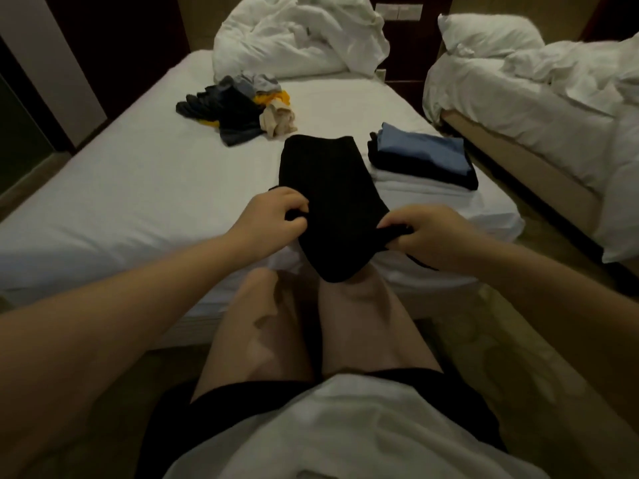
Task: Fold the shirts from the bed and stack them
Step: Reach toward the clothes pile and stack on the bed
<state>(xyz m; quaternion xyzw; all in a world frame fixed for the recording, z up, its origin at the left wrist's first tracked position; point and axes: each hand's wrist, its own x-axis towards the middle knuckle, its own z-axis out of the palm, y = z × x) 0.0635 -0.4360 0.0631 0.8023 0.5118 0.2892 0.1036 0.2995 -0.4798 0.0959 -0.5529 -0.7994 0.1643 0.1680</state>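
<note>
Pinching a limp black fabric shirt (328, 188) by its near corners, my left hand (276, 216) and right hand (422, 233) held it at the near edge of the white-sheeted bed (138, 188). I judged it light, floppy, best gripped at corners. A folded blue, black and white shirt stack (422, 157) sat just right; room to spread lay left.

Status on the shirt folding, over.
Left hand, right hand grip black shirt, near edge. Partly folded on bed. Folded stack right of it, unfolded pile beyond; nothing blocking.
</note>
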